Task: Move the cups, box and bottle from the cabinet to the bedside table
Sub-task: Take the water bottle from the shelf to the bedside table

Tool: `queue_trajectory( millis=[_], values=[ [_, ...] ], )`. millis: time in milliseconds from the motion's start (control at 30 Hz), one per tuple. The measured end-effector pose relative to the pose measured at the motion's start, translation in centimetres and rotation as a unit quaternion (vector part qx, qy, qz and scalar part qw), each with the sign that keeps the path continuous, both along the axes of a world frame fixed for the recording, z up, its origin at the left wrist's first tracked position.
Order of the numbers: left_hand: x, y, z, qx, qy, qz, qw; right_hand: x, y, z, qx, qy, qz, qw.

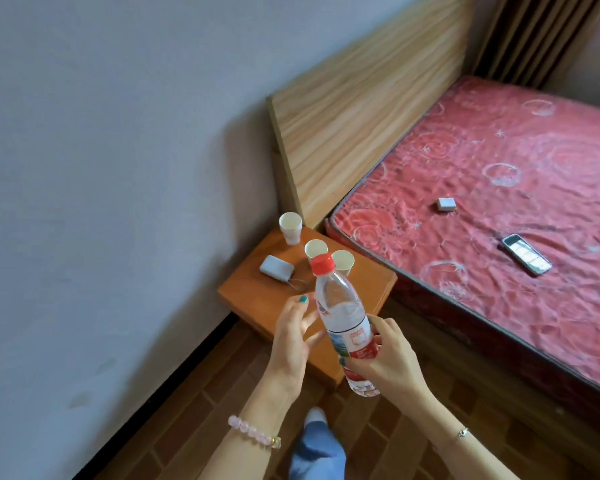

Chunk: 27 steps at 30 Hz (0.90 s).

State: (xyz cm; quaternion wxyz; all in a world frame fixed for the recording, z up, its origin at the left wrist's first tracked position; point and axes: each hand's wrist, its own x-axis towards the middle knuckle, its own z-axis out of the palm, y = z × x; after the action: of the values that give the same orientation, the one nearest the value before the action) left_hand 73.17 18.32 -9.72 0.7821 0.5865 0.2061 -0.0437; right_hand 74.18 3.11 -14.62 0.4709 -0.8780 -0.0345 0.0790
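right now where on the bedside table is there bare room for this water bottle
Bare: bedside table's near half, from the grey box and nearest paper cup to the front edge. Crowded: far half, with middle cup and back cup.

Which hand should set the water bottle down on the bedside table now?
Right. The right hand holds the water bottle around its label, above the near edge of the bedside table. The left hand is open beside the bottle and holds nothing, so at most it could steady it.

Three cups (314, 252) and a grey box (276, 268) are set on the bedside table (368, 285); a phone (526, 253) and a small block (446, 204) are laid on the bed (482, 161).
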Motion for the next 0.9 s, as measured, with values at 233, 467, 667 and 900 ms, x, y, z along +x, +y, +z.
queue_trajectory(
  millis=[233,467,667,900],
  values=[
    [8.1,2.7,-5.0,-0.035,0.084,0.000,0.996,6.9,3.1,-5.3,-0.030,0.036,-0.018,0.999],
    [13.3,4.3,-11.6,-0.003,0.109,-0.042,0.993,13.1,5.6,-13.1,-0.011,0.060,-0.038,0.997],
    [16.1,5.6,-16.8,0.031,0.126,-0.042,0.991,17.3,7.6,-20.5,-0.021,0.039,-0.031,0.999],
    [17.5,6.7,-20.7,0.015,0.134,0.003,0.991,19.1,9.2,-24.9,-0.007,0.025,-0.030,0.999]
  ],
)
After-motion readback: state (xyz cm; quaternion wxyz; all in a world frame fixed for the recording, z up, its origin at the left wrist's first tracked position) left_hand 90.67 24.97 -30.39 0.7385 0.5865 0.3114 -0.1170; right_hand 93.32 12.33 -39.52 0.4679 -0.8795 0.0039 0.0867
